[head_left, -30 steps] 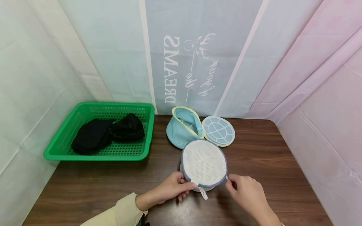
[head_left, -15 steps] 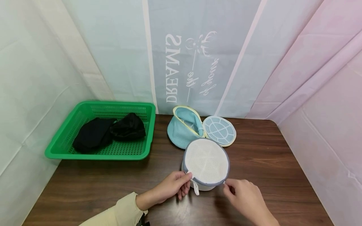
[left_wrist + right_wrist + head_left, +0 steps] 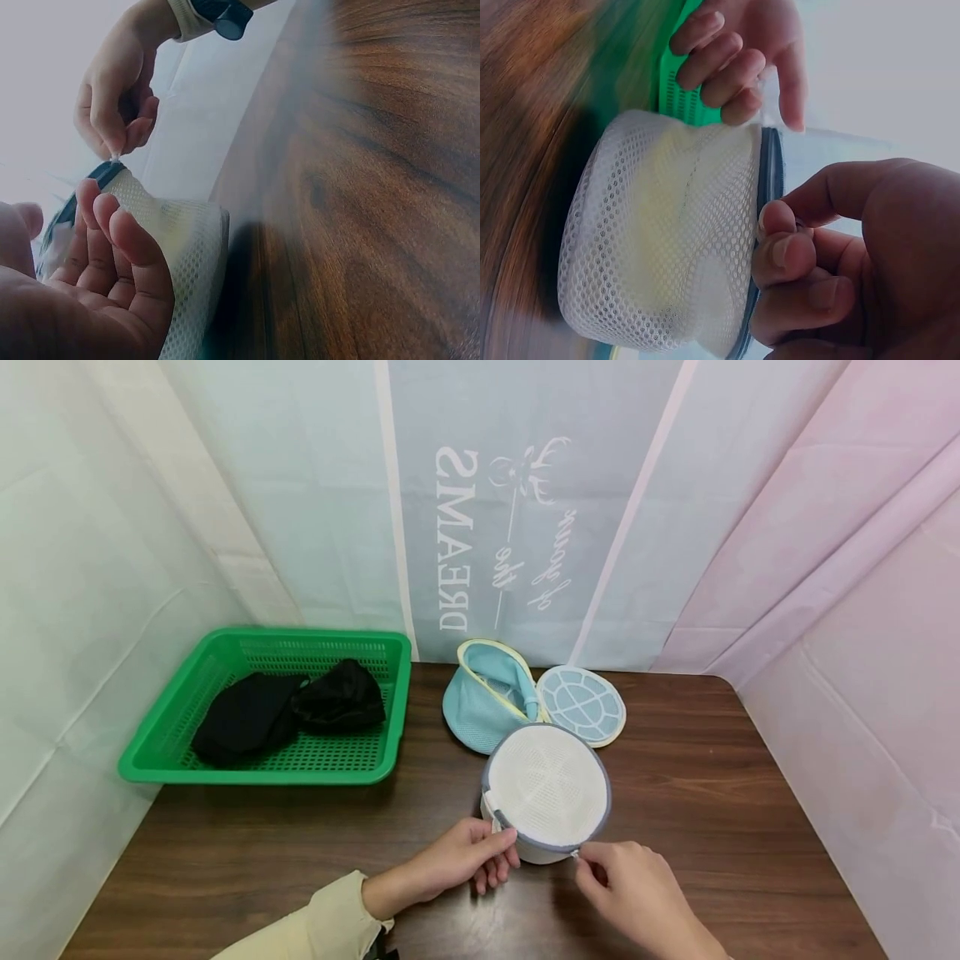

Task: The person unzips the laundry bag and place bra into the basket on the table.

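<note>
A round white mesh laundry bag with grey-blue trim stands upright on the wooden table, its top panel lying over the opening. At the front right of its rim, my right hand pinches the small zipper pull between thumb and curled index finger. My left hand holds the front left of the rim, thumb on top and fingers beneath, close to the white fabric loop. Something pale yellow shows through the mesh side in the right wrist view; its kind is unclear.
Behind the white bag sits an unzipped light-blue mesh bag with yellow trim. A flat round blue mesh piece lies beside it. At the left, a green plastic basket holds black cloth items. Fabric sheets surround the table.
My right hand has drawn the zipper pull leftward along the front rim. The bag has turned a little, its loop shifting left and back, and my left thumb has changed its place on the rim.
</note>
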The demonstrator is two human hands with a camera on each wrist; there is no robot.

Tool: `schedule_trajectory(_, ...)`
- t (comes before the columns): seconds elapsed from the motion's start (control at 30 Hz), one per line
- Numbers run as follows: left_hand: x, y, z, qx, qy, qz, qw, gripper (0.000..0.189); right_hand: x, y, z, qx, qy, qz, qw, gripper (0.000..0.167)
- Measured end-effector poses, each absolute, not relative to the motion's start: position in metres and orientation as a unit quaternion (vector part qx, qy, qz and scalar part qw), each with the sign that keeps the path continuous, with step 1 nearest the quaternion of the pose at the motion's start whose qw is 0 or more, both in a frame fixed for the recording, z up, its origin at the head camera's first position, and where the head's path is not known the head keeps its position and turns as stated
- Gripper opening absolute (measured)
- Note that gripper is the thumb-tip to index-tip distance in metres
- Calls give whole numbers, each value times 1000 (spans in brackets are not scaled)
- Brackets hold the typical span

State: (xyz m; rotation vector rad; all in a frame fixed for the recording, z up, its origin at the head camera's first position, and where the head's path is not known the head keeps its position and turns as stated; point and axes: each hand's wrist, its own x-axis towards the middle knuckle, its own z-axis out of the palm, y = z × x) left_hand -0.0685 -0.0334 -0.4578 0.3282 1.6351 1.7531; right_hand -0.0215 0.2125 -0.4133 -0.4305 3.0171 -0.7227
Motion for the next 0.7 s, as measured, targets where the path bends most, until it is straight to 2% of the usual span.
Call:
schedule_trajectory(0.23, -69, -31, -458, 144, 638, 669, 353, 49, -20, 205, -414, -169, 957, -233, -23, 46)
schedule_trajectory(0.7, -69, -24, -453, 142, 636, 676, 345, 49, -23, 190, -407, -200, 949, -245, 9, 41)
